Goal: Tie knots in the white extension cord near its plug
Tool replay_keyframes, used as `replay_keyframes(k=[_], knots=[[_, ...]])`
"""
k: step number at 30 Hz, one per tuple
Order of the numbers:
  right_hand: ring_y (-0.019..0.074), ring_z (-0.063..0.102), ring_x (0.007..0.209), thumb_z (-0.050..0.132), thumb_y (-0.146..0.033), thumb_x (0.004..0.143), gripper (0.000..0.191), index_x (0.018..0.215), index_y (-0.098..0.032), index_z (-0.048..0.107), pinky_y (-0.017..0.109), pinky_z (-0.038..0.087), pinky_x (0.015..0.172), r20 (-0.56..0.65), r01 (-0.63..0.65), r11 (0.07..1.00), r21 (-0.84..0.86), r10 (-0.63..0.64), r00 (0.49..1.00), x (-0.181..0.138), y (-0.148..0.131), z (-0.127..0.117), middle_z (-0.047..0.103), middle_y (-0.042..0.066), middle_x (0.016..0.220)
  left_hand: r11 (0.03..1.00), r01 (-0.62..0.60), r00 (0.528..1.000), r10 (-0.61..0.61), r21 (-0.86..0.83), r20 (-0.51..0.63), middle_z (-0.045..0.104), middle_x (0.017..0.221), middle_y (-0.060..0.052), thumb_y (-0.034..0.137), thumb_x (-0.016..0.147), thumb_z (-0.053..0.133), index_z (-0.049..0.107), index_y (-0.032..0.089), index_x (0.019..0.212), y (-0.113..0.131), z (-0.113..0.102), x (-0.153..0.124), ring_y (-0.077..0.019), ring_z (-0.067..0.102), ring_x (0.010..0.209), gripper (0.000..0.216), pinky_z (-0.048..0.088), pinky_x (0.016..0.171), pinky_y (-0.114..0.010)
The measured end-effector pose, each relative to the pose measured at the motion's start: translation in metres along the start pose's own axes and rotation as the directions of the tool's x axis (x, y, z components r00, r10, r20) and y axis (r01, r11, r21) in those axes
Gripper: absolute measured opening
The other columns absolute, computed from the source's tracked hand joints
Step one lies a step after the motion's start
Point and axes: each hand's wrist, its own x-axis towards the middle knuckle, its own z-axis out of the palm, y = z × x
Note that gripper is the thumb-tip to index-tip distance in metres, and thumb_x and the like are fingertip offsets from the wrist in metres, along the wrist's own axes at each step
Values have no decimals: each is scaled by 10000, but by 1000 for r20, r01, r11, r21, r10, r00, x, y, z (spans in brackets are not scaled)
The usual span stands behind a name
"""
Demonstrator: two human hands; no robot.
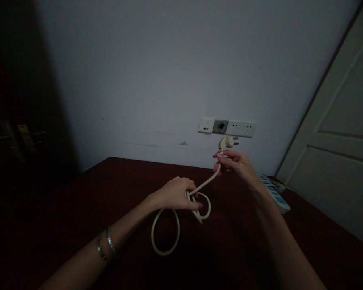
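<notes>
A white power cord [165, 253] hangs in loops over the dark red table. My left hand [177, 194] is closed round the looped part of the cord, and one loop dangles below the wrist. Up and to the right, my right hand [234, 163] pinches the cord just below its plug [226, 142]. The plug stands above the fingers with its metal prongs pointing right. It appears in front of the wall, just below the sockets. My left palm hides part of the bundled cord.
A row of wall sockets [241, 129] with a grey plate [220, 126] sits on the pale wall. On the table [124, 177], a white and blue power strip [278, 199] with coiled cable lies at right, partly behind my forearm. A panelled white door [341, 121] stands at right.
</notes>
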Motion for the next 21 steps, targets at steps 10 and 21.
replay_keyframes(k=[10,21], knots=[[134,593,507,713,-343,610,305,805,-127,623,244,492,481,-159,-83,988,130,103,982,7,16,-30,637,41,593,974,117,990,-129,-193,-51,592,662,-12,395,690,615,641,165,723,-4,-2,-2,-121,501,587,234,358,541,-217],[129,585,528,644,-268,658,190,802,-145,646,238,506,472,-387,-19,982,188,91,917,10,26,-57,613,32,576,831,192,966,-253,-522,-47,536,661,20,155,584,590,601,144,847,4,10,1,-99,459,588,264,351,524,-205]])
